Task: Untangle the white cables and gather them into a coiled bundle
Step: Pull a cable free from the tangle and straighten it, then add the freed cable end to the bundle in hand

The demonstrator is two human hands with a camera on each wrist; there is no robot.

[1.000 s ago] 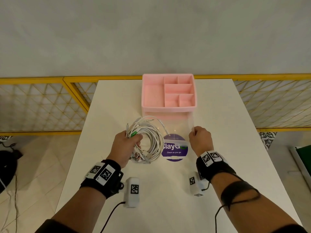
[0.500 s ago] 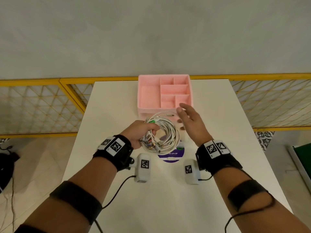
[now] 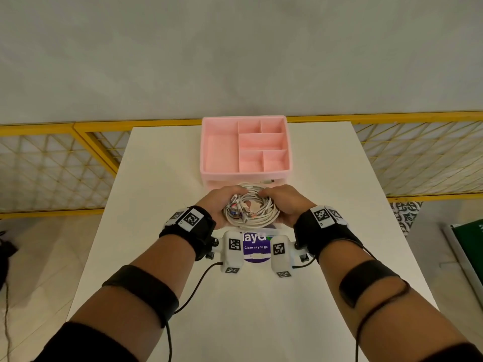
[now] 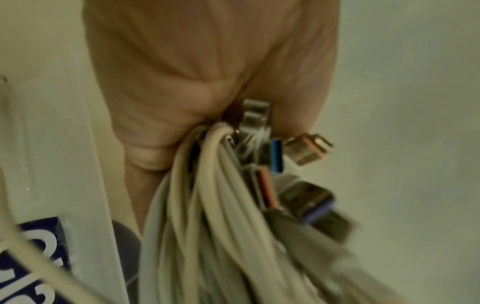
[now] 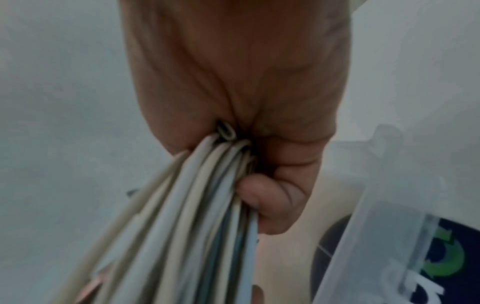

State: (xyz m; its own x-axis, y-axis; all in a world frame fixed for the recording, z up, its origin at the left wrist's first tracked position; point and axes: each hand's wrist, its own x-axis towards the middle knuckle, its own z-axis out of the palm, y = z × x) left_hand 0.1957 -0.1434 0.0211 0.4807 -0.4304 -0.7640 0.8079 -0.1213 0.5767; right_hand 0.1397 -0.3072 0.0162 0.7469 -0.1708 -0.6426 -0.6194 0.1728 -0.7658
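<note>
A coil of white cables point(image 3: 251, 209) is held between both hands above the white table point(image 3: 162, 178), just in front of the pink organiser. My left hand point(image 3: 222, 205) grips the coil's left side, where several metal plug ends point(image 4: 298, 156) stick out of the strands point(image 4: 207, 205). My right hand point(image 3: 283, 203) grips the right side, fingers curled round the strands point(image 5: 207, 195). One plug end point(image 3: 268, 181) pokes out at the far side of the coil.
A pink compartment organiser point(image 3: 245, 147) stands at the table's far edge. A clear plastic piece point(image 5: 389, 226) lies over a round purple sticker point(image 3: 254, 248) below my hands. Yellow mesh railings point(image 3: 52, 165) flank the table on both sides.
My left hand lifted the coil off the table and carried it to the centre. My right hand left the clear plastic piece, came across and took hold of the coil's right side.
</note>
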